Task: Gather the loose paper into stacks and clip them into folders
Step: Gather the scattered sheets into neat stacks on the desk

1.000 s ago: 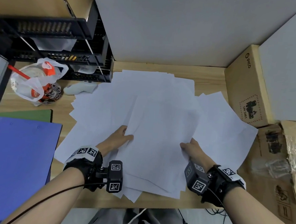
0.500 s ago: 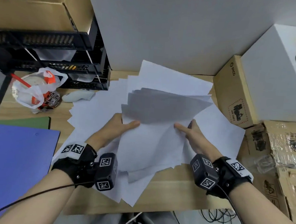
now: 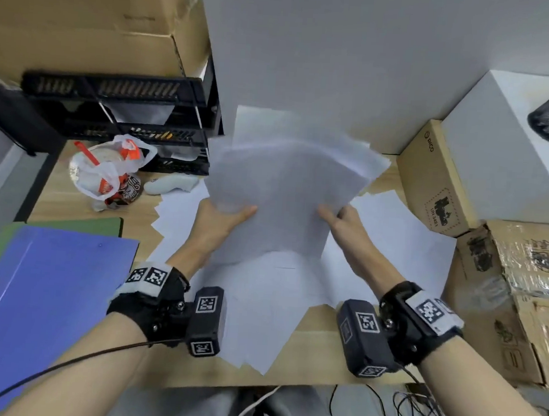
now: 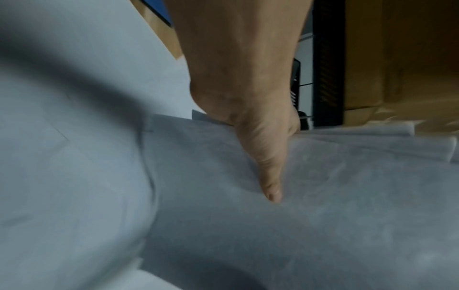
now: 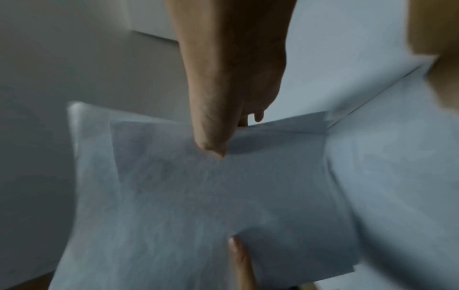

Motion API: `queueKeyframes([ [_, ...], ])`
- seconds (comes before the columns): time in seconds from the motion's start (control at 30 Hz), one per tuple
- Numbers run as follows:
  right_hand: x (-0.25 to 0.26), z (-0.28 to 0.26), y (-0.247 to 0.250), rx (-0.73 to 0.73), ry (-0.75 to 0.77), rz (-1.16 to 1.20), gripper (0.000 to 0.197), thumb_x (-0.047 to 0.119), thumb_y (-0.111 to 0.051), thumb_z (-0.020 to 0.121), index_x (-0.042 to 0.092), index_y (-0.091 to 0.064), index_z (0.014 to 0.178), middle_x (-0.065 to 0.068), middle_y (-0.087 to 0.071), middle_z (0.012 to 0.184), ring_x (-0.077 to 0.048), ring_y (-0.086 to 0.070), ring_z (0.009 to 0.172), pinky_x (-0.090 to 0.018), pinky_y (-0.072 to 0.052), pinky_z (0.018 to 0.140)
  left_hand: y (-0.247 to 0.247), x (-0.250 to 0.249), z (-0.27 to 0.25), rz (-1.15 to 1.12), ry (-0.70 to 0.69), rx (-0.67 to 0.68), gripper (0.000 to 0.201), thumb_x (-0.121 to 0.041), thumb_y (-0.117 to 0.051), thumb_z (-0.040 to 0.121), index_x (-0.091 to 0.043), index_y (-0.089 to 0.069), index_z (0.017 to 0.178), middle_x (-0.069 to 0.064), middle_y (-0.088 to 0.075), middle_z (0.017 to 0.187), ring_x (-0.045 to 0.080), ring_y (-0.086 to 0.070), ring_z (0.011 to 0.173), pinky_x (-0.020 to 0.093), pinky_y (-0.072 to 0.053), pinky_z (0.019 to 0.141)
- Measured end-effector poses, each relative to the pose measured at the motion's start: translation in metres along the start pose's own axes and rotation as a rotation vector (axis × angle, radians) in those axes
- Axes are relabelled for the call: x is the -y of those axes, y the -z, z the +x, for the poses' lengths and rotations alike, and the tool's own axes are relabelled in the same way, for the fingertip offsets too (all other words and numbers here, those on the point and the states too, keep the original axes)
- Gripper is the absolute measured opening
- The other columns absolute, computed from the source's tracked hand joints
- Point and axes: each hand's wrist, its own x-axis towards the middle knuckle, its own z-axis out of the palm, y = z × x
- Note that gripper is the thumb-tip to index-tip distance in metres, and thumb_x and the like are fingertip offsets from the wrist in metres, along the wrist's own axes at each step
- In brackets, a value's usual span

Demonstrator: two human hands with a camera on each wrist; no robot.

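From the head, the left hand (image 3: 220, 218) and right hand (image 3: 343, 220) each pinch a side of the paper bunch (image 3: 284, 189), held up over the loose sheets (image 3: 404, 236) on the desk (image 3: 314, 357), beside the blue folder (image 3: 43, 292); the left wrist shows the thumb (image 4: 268, 176) flat on paper, and the right wrist shows its thumb (image 5: 211, 141) pressing the bunch too.

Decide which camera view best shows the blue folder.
The head view: the blue folder lies flat at the desk's left, mostly in frame. The left wrist view catches perhaps a blue sliver past the paper; the right wrist view shows none.
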Motion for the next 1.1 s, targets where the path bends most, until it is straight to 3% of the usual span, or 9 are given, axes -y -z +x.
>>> queueKeyframes([
  [0.17, 0.053, -0.008, 0.014, -0.096, 0.19, 0.178, 0.03, 0.013, -0.057, 0.094, 0.013, -0.058, 0.124, 0.0, -0.067, 0.123, -0.012, -0.065, 0.111, -0.024, -0.053, 0.09, 0.01, -0.045, 0.005, -0.083, -0.169, 0.019, 0.029, -0.013, -0.083, 0.071, -0.02, -0.07, 0.097, -0.012, -0.076, 0.092, 0.009, -0.072, 0.091, 0.019, -0.054, 0.075],
  [0.3, 0.017, -0.006, 0.008, -0.041, 0.055, 0.111, 0.041, 0.006, -0.057, 0.092, 0.01, -0.052, 0.132, 0.001, -0.066, 0.124, -0.014, -0.062, 0.114, -0.016, -0.05, 0.083, 0.021, -0.018, 0.003, -0.038, -0.084, 0.077, 0.058, -0.02, -0.084, 0.071, -0.011, -0.06, 0.123, -0.001, -0.072, 0.114, 0.014, -0.067, 0.107, 0.027, -0.054, 0.091],
  [0.43, -0.005, 0.002, -0.009, -0.041, -0.077, 0.027, 0.04, 0.0, -0.049, 0.091, 0.012, -0.056, 0.128, 0.002, -0.065, 0.119, -0.017, -0.059, 0.111, -0.02, -0.047, 0.077, 0.014, 0.001, 0.003, -0.008, 0.019, 0.002, 0.043, -0.018, -0.078, 0.079, -0.011, -0.064, 0.12, -0.002, -0.071, 0.111, 0.009, -0.069, 0.098, 0.023, -0.056, 0.081],
  [0.6, 0.04, -0.005, 0.006, -0.113, 0.103, 0.134, 0.036, -0.001, -0.045, 0.089, 0.024, -0.063, 0.105, 0.002, -0.067, 0.111, -0.006, -0.064, 0.098, -0.016, -0.05, 0.077, 0.02, -0.029, 0.005, -0.034, -0.089, 0.054, 0.031, -0.016, -0.075, 0.082, -0.012, -0.067, 0.111, -0.004, -0.074, 0.106, 0.011, -0.07, 0.099, 0.021, -0.054, 0.078],
  [0.67, 0.037, -0.005, 0.007, -0.093, 0.11, 0.17, 0.038, 0.0, -0.047, 0.088, 0.022, -0.061, 0.116, -0.004, -0.064, 0.121, -0.01, -0.063, 0.106, -0.019, -0.05, 0.083, 0.024, -0.026, 0.007, -0.052, -0.102, 0.082, 0.044, -0.015, -0.077, 0.08, -0.009, -0.061, 0.121, 0.002, -0.071, 0.115, 0.014, -0.068, 0.106, 0.023, -0.055, 0.083],
  [0.77, -0.002, 0.004, -0.009, -0.036, -0.059, 0.081, 0.049, -0.006, -0.048, 0.087, 0.01, -0.05, 0.133, -0.003, -0.063, 0.125, -0.019, -0.058, 0.117, -0.023, -0.046, 0.087, 0.023, 0.001, 0.009, 0.038, 0.018, 0.118, 0.063, -0.015, -0.081, 0.077, -0.014, -0.051, 0.132, 0.0, -0.066, 0.123, 0.013, -0.063, 0.115, 0.03, -0.052, 0.096],
  [0.87, -0.019, 0.013, -0.021, -0.036, -0.144, 0.006, 0.05, -0.007, -0.046, 0.086, 0.01, -0.051, 0.133, -0.003, -0.06, 0.129, -0.022, -0.054, 0.124, -0.026, -0.043, 0.091, 0.016, 0.014, 0.013, 0.098, 0.102, 0.022, 0.044, -0.009, -0.076, 0.08, -0.011, -0.06, 0.122, -0.005, -0.069, 0.11, 0.016, -0.065, 0.109, 0.034, -0.051, 0.098],
  [1.0, 0.008, 0.017, -0.009, -0.111, -0.041, 0.124, 0.041, -0.009, -0.044, 0.085, 0.017, -0.062, 0.111, 0.004, -0.068, 0.108, -0.009, -0.064, 0.097, -0.015, -0.05, 0.074, 0.019, 0.0, 0.013, -0.027, 0.047, 0.037, 0.039, -0.013, -0.073, 0.084, -0.01, -0.062, 0.121, 0.003, -0.071, 0.115, 0.014, -0.068, 0.104, 0.025, -0.055, 0.088],
  [1.1, -0.002, 0.015, -0.013, -0.084, -0.052, 0.087, 0.041, -0.01, -0.041, 0.087, 0.02, -0.06, 0.107, 0.005, -0.064, 0.105, -0.013, -0.059, 0.1, -0.019, -0.047, 0.075, 0.017, 0.012, 0.008, -0.072, 0.076, 0.018, 0.031, -0.012, -0.07, 0.087, -0.014, -0.062, 0.117, 0.0, -0.07, 0.114, 0.013, -0.068, 0.103, 0.022, -0.054, 0.083],
])
